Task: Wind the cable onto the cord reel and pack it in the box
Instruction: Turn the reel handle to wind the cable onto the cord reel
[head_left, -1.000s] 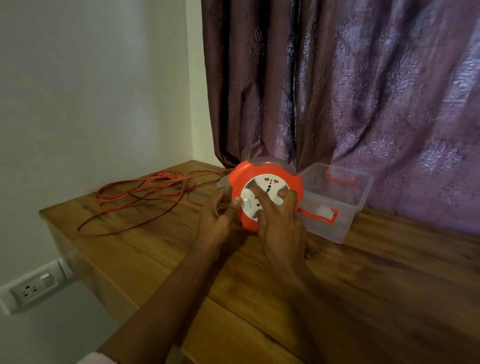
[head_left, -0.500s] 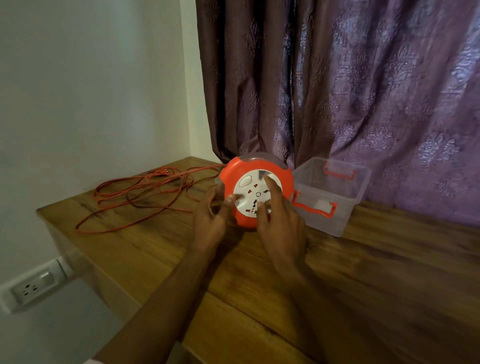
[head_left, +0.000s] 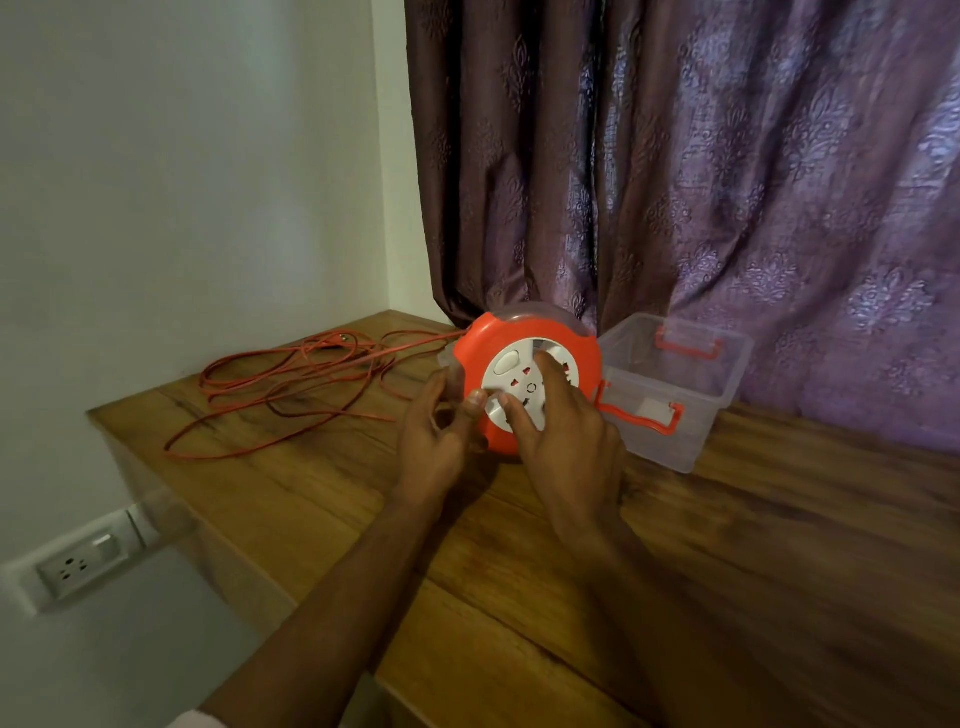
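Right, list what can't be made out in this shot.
- Lower half of the reel, head view: both hands cover it, the left hand and the right hand.
- How much cable is already wound: the reel's housing hides the inside.
- Plug end of the cable: too small and dim in the far tangle.
- Near left corner of the box: behind the reel.
- Wall socket markings: blurred.
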